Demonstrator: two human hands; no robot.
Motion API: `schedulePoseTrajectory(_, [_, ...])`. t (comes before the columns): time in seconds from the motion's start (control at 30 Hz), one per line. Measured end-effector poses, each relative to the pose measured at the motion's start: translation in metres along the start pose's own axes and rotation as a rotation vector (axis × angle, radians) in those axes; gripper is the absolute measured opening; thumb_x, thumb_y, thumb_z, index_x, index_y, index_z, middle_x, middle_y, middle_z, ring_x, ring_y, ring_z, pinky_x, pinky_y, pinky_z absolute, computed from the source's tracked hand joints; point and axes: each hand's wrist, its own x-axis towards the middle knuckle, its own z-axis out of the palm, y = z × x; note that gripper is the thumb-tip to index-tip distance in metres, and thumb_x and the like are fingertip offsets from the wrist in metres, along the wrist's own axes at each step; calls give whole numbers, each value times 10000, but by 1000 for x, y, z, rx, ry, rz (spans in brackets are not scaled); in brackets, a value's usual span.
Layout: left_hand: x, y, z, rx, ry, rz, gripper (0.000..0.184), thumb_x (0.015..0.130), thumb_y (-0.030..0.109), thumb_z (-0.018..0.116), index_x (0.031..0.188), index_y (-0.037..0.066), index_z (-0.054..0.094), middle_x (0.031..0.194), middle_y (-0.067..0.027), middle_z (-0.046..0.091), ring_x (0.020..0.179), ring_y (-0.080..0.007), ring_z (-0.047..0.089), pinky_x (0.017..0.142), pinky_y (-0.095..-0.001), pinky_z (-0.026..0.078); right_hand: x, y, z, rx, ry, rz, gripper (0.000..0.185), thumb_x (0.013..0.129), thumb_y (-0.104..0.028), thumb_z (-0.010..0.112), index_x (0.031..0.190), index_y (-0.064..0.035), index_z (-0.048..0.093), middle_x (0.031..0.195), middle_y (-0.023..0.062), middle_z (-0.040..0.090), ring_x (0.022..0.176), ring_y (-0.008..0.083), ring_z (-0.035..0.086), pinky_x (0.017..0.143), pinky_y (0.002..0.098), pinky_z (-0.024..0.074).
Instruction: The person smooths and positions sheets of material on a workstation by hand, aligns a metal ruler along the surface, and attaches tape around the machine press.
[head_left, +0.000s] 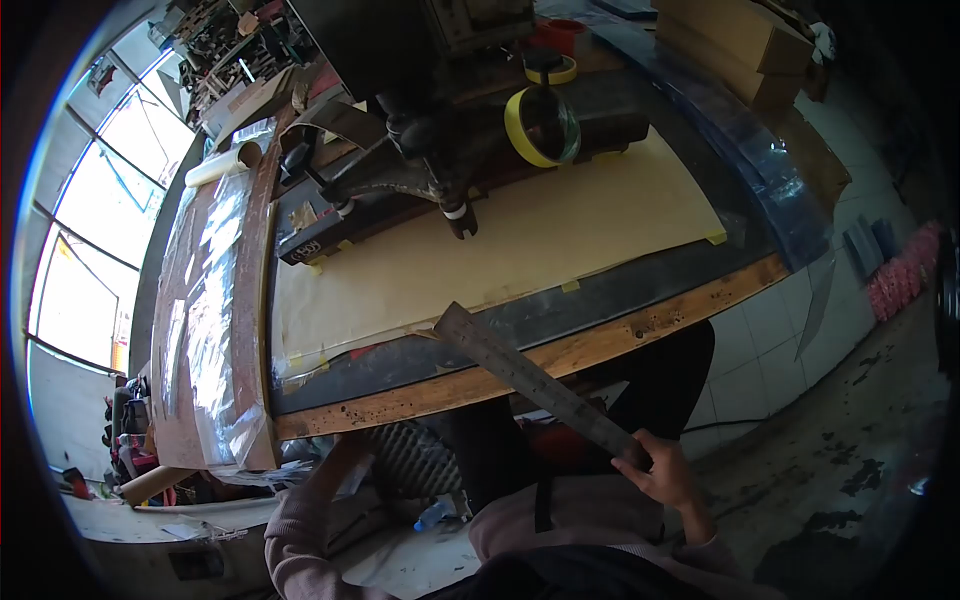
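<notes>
status: yellowish sheet (520,240) is already lying spread on the dark tabletop (650,283), and small yellow tape bits (716,238) are sitting at its edges, so i'm judging the laying-out as done. dark bar (315,236) is resting across the back part of the sheet, with a metal bracket (375,180) standing over it. open: ruler isn't lying on the sheet yet, and i'm not seeing any drawn or cut line there, so measuring or lining up is looking undone.

metal ruler (540,382) is hanging out over the table's front, crossing above the wooden edge strip (700,298). long axis is running diagonal: near end back at the person's right, far end pointing forward and left, reaching the sheet's front border. can't tell if the tip is touching. sheet's long axis is running roughly left-right, so the ruler is slanting across it, not paralleling.

grip: right hand (662,472) is holding the ruler's near end, fingers wrapping it. left hand (352,446) is disappearing under the front edge at left; can't tell what it's gripping, if anything.
</notes>
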Motion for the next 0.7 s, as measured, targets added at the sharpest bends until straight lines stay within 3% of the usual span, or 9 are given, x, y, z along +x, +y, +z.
schedulePoseTrajectory(0.07, [-16, 9, -29, -224, 40, 199, 467, 820, 237, 571, 1268, 110, 542, 1075, -120, 650, 1018, -269, 612, 922, -438, 454, 3, 3, 2, 29, -29, -36, 235, 826, -240, 715, 875, -63, 568, 639, 68, 567, 552, 212, 594, 532, 318, 453])
schedulePoseTrajectory(0.13, [-60, 39, -79, -691, 367, 525, 390, 836, 286, 593, 1186, 117, 558, 943, -125, 666, 855, -278, 644, 773, -459, 491, 4, 3, 4, 89, -61, -61, 246, 847, -271, 698, 872, -60, 575, 641, 68, 579, 553, 205, 599, 533, 313, 456])
schedulePoseTrajectory(0.2, [-127, 79, -152, -896, 560, 505, 268, 871, 248, 593, 1085, 91, 565, 903, -117, 670, 822, -291, 658, 743, -420, 513, 4, 4, 7, 207, -43, -9, 238, 871, -274, 671, 860, -55, 580, 627, 68, 580, 550, 206, 600, 533, 308, 456])
schedulePoseTrajectory(0.27, [-178, 94, -207, -996, 672, 590, 257, 886, 181, 592, 1123, 86, 560, 926, -115, 676, 811, -285, 673, 701, -369, 532, 4, 1, 7, 258, -1, 19, 246, 893, -283, 641, 846, -49, 582, 609, 62, 580, 542, 193, 598, 527, 298, 454])
schedulePoseTrajectory(0.33, [-211, 101, -230, -1074, 848, 486, 281, 891, 120, 586, 1166, 75, 548, 1004, -125, 678, 845, -260, 689, 714, -322, 548, 3, -6, 4, 246, 62, 20, 268, 915, -296, 610, 830, -43, 582, 587, 48, 578, 530, 165, 594, 516, 282, 449])
schedulePoseTrajectory(0.4, [-218, 107, -245, -1259, 1349, 504, 324, 920, 100, 547, 1236, 34, 517, 1075, -165, 668, 959, -255, 677, 796, -318, 554, 3, -10, 1, 299, 117, 0, 291, 928, -314, 587, 827, -41, 578, 566, 30, 565, 512, 131, 578, 489, 266, 431])
schedulePoseTrajectory(0.47, [-223, 112, -274, -1702, 1659, 648, 329, 966, 90, 477, 1276, -21, 485, 1143, -199, 637, 1066, -275, 635, 886, -346, 534, 2, -12, 1, 352, 168, 0, 312, 938, -331, 568, 822, -41, 575, 552, 16, 554, 498, 101, 563, 464, 252, 413])
schedulePoseTrajectory(0.57, [-209, 126, -315, -2258, 1949, 898, 408, 1004, 172, 413, 1320, -85, 416, 1243, -232, 562, 1156, -317, 570, 941, -394, 503, 1, -18, 4, 389, 247, 12, 333, 945, -349, 552, 815, -43, 570, 541, 7, 542, 481, 80, 544, 438, 243, 389])
schedulePoseTrajectory(0.7, [-182, 149, -354, -2354, 2094, 1192, 525, 1026, 336, 324, 1442, 23, 254, 1439, -224, 356, 1333, -316, 377, 1079, -441, 356, -6, -13, 12, 283, 266, 9, 326, 939, -347, 560, 815, -46, 568, 527, 11, 527, 465, 92, 538, 431, 250, 385])
